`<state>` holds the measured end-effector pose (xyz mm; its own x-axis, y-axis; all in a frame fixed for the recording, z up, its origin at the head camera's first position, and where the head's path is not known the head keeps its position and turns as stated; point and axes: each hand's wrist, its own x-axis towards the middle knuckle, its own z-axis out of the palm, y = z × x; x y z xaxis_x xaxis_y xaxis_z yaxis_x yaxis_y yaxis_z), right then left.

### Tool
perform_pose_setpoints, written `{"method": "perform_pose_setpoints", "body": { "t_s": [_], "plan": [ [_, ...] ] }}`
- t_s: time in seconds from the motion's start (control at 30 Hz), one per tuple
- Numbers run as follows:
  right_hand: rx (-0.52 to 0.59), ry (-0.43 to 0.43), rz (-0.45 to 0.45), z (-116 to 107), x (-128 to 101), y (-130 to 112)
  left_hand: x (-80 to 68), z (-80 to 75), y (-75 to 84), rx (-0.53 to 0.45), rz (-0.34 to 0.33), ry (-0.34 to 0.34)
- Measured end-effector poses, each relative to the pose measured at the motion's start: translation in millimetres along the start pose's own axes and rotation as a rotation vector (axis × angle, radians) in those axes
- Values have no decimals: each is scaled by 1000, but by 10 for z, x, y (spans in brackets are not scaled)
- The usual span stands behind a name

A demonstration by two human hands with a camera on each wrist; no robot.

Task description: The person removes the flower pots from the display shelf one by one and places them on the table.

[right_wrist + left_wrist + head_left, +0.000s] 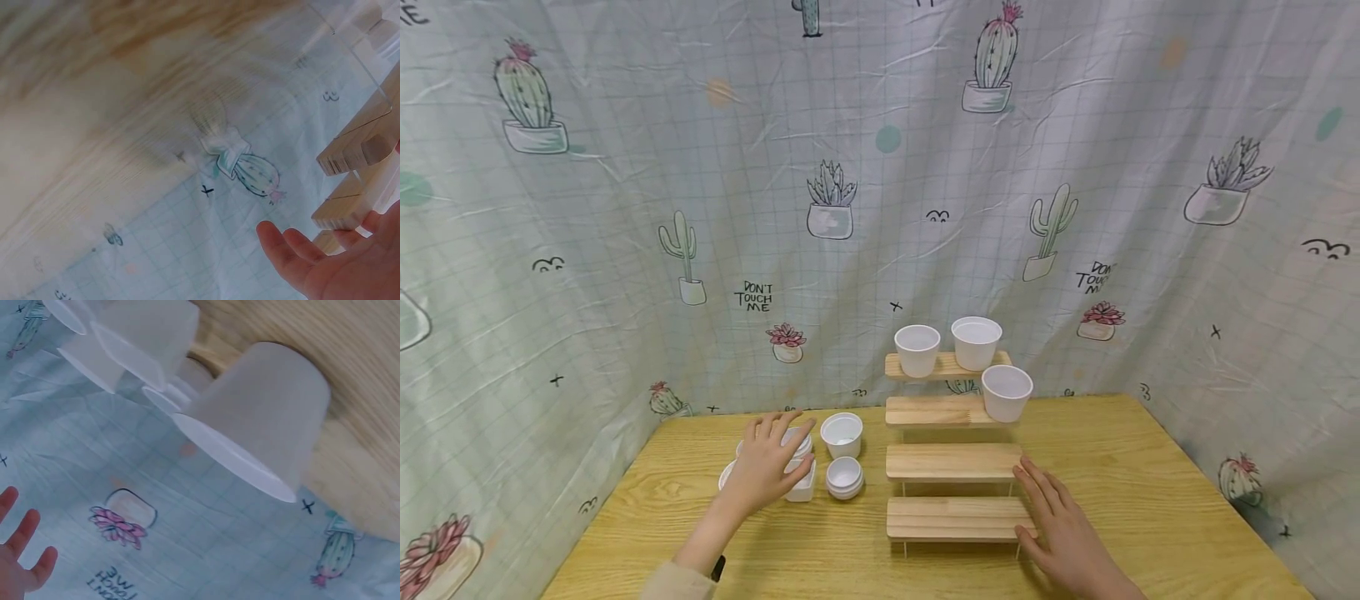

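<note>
My left hand (765,462) is held with spread fingers over a group of white pots at the left, partly hiding them. Among these are a square pot (802,485), a round cup (842,433) and a small low cup (845,477). In the left wrist view, a large white cup (262,419) shows apart from the fingers. A tiered wooden stand (953,462) stands to the right. My right hand (1063,533), fingers extended, is at the right ends of its two lower steps; fingertips seem to touch the wood. Neither hand holds anything.
Two white cups, one left (917,352) and one right (977,346), sit on the stand's top step. A third white cup (1007,396) is at the right end of the step below. A cactus-print curtain (865,275) hangs behind the wooden table (1112,458).
</note>
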<state>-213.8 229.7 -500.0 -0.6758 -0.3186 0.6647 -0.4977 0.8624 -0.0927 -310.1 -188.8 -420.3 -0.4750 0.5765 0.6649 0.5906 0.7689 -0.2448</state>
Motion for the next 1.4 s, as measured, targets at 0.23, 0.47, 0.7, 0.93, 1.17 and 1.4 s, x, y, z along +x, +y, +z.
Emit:
{"method": "perform_pose_setpoints", "body": {
  "t_s": [0.23, 0.47, 0.7, 0.93, 1.17, 1.4],
  "plan": [
    [10, -5, 11, 10, -3, -5, 211, 1, 139, -38, 55, 68],
    [9, -7, 23, 14, -2, -11, 492, -1, 300, -45, 97, 91],
    [3, -15, 42, -4, 3, -32, 740, -22, 459, -33, 102, 115],
    [-8, -21, 57, -19, -2, -33, 976, -27, 567, -55, 90, 125],
    [11, -23, 37, -15, 6, -25, 1196, -25, 624, -58, 87, 143],
    [12, -17, 30, -13, 3, -30, 1393, -7, 659, -40, 91, 120]
  ]
}}
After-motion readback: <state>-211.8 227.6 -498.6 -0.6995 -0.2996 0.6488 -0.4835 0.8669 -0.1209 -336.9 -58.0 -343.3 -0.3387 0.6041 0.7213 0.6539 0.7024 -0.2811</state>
